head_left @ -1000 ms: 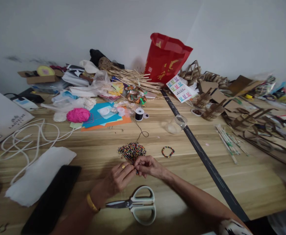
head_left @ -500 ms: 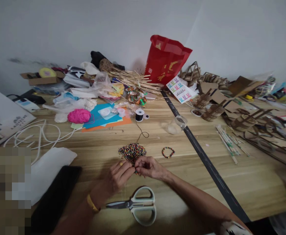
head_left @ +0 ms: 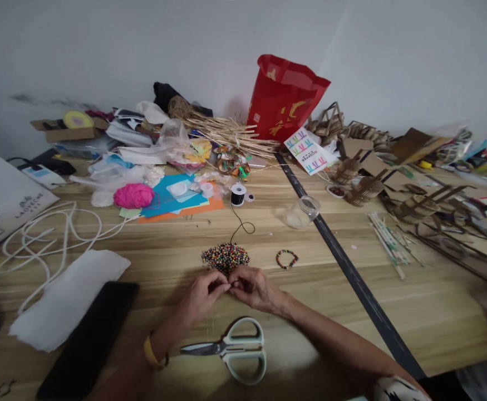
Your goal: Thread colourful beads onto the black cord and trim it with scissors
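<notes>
Left hand (head_left: 203, 294) and right hand (head_left: 249, 287) meet fingertip to fingertip, fingers pinched together beside the bead pile (head_left: 225, 257); what they pinch cannot be made out.

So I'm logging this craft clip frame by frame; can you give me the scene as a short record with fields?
left hand: fingertips pinched against the right hand's, by the beads
right hand: fingertips meeting the left's
bead pile: just beyond both hands
bracelet: right of the pile
scissors: closed, nearer than the hands
black thread spool: behind the pile
table: wooden
</notes>
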